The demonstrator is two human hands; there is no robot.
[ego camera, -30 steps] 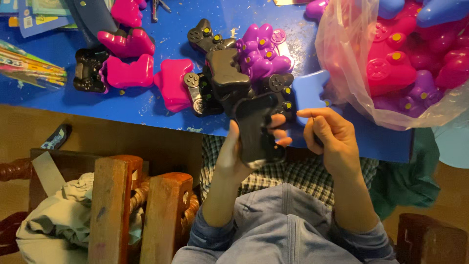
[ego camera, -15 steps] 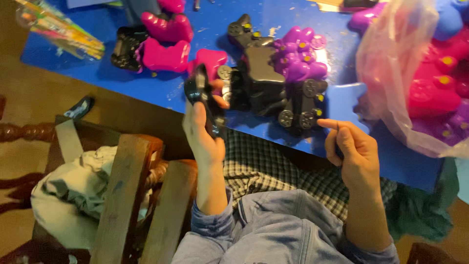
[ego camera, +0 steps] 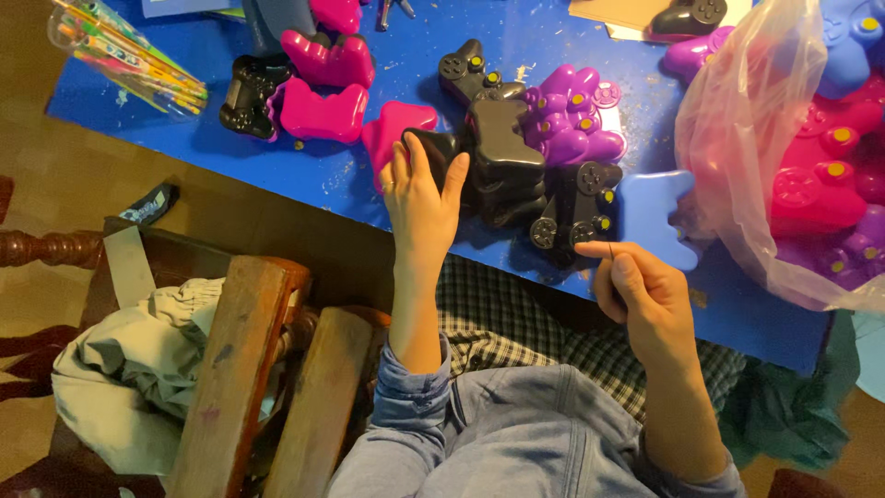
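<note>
Just beyond the left hand [ego camera: 422, 198], its fingers clasp a black plastic gamepad shell [ego camera: 433, 152] half hidden beneath them, while the right hand [ego camera: 638, 288] pinches something too small to identify.

On my feed I see a blue table [ego camera: 369, 189] with pink shells [ego camera: 318, 111] at its left, a purple controller pile [ego camera: 572, 120] in the middle, and a clear plastic bag [ego camera: 737, 138] of pink and purple controllers at right. Coloured sticks in a clear packet [ego camera: 124, 55] lie at the far left corner. A wooden chair [ego camera: 230, 369] holding crumpled cloth [ego camera: 120, 378] stands beside the table.
</note>
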